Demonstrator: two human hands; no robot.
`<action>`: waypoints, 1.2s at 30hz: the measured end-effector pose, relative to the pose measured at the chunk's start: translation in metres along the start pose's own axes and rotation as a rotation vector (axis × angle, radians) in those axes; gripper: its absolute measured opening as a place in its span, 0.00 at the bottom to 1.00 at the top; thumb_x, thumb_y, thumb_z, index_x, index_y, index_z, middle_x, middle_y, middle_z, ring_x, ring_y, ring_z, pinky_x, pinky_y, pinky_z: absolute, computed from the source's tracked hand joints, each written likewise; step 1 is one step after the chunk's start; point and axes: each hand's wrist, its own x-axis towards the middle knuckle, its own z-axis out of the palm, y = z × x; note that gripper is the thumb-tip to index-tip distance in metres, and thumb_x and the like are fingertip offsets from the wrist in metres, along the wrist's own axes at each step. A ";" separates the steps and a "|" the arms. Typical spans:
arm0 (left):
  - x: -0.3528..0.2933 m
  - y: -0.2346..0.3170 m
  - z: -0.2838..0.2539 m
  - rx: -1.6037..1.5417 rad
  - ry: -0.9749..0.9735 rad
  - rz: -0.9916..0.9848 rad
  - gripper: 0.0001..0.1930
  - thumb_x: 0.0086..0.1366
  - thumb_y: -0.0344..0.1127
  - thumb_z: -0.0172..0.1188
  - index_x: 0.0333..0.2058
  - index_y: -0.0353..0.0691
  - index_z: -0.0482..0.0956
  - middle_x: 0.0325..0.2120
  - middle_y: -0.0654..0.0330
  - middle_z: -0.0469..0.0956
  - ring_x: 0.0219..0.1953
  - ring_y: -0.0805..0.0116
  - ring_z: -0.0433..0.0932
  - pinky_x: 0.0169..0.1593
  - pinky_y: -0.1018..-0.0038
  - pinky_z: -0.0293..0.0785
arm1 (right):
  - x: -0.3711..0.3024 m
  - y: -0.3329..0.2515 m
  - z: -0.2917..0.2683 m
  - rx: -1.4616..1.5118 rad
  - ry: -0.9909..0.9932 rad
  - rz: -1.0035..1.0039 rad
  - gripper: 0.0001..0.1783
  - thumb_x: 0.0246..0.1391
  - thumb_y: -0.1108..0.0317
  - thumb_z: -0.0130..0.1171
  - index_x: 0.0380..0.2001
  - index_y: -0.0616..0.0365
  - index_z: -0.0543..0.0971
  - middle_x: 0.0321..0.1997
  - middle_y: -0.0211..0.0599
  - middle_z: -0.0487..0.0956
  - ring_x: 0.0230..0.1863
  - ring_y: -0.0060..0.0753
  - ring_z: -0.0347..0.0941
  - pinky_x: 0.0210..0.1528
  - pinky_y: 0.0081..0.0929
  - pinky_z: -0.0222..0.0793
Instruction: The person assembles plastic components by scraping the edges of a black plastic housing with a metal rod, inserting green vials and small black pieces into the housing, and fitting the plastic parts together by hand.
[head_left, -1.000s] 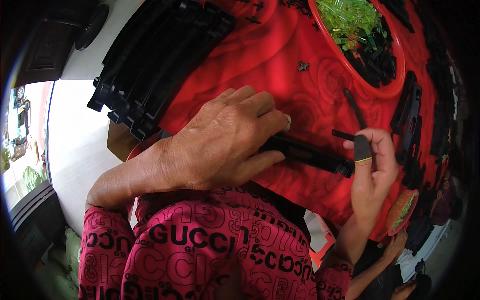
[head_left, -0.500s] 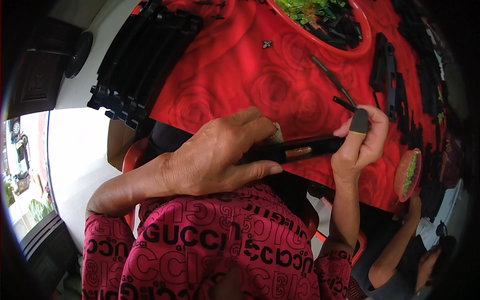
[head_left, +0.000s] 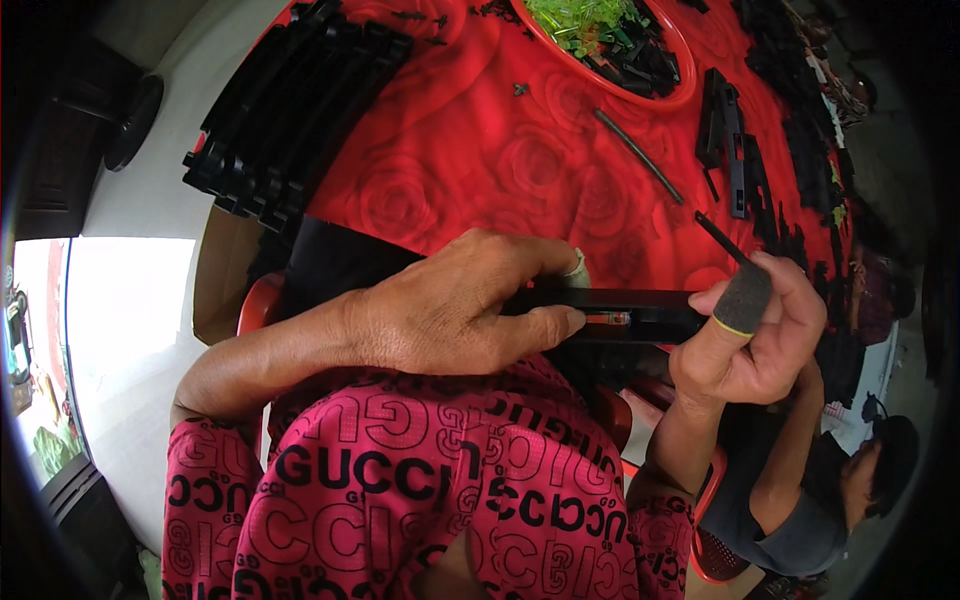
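A long black plastic bar (head_left: 655,302) lies crosswise in front of my body. In its slot a small, partly clear piece (head_left: 608,318) shows. My left hand (head_left: 450,310) is closed around the bar's left part, thumb along the near edge; one fingertip wears a pale cover (head_left: 577,266). My right hand (head_left: 755,330), with a grey finger cot (head_left: 745,298) on the thumb, pinches a short thin black strip (head_left: 718,236) that points up and left. A right fingertip is at the bar's right end; whether it presses there I cannot tell.
On the red rose-patterned cloth (head_left: 430,190), black slotted parts (head_left: 310,110) are stacked at left. A red bowl (head_left: 684,92) holds green and black bits. A dark rod (head_left: 640,158), small cross-shaped piece (head_left: 520,89) and black bars (head_left: 737,160) lie about. Another person (head_left: 790,500) sits at lower right.
My right hand has moved right and lower in view, still pinching the thin strip. The bar has become more level. The view has shifted, and the small green-filled bowl at right no longer shows.
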 end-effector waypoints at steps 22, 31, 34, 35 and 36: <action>-0.010 -0.011 0.015 0.259 0.056 0.152 0.16 0.68 0.41 0.70 0.34 0.32 0.82 0.21 0.47 0.78 0.24 0.49 0.81 0.30 0.61 0.73 | 0.004 -0.035 0.018 -0.194 0.008 0.103 0.12 0.68 0.77 0.59 0.47 0.77 0.74 0.43 0.47 0.80 0.36 0.27 0.78 0.37 0.19 0.74; -0.002 -0.019 0.012 0.295 0.032 0.077 0.22 0.69 0.45 0.70 0.23 0.33 0.78 0.15 0.50 0.71 0.18 0.54 0.73 0.26 0.59 0.67 | -0.009 -0.018 0.033 -0.094 0.048 0.096 0.08 0.68 0.74 0.59 0.46 0.69 0.77 0.35 0.32 0.81 0.26 0.12 0.72 0.28 0.12 0.65; -0.001 -0.023 0.011 0.316 0.035 0.075 0.24 0.69 0.46 0.70 0.21 0.33 0.78 0.14 0.49 0.70 0.17 0.54 0.73 0.25 0.59 0.67 | -0.010 -0.016 0.033 -0.098 0.045 0.116 0.08 0.68 0.74 0.60 0.45 0.69 0.77 0.34 0.31 0.80 0.26 0.12 0.71 0.26 0.13 0.64; 0.000 -0.023 0.011 0.343 0.033 0.073 0.24 0.69 0.47 0.70 0.21 0.33 0.78 0.15 0.49 0.71 0.17 0.54 0.73 0.25 0.58 0.67 | -0.011 -0.015 0.034 -0.098 0.046 0.117 0.08 0.68 0.74 0.60 0.45 0.69 0.77 0.34 0.31 0.80 0.26 0.12 0.71 0.26 0.13 0.64; 0.000 -0.023 0.012 0.345 0.032 0.072 0.24 0.69 0.47 0.70 0.21 0.33 0.78 0.15 0.49 0.71 0.17 0.54 0.73 0.25 0.58 0.67 | -0.012 -0.015 0.037 -0.099 0.045 0.120 0.08 0.68 0.74 0.60 0.45 0.69 0.77 0.34 0.31 0.80 0.25 0.12 0.71 0.26 0.13 0.63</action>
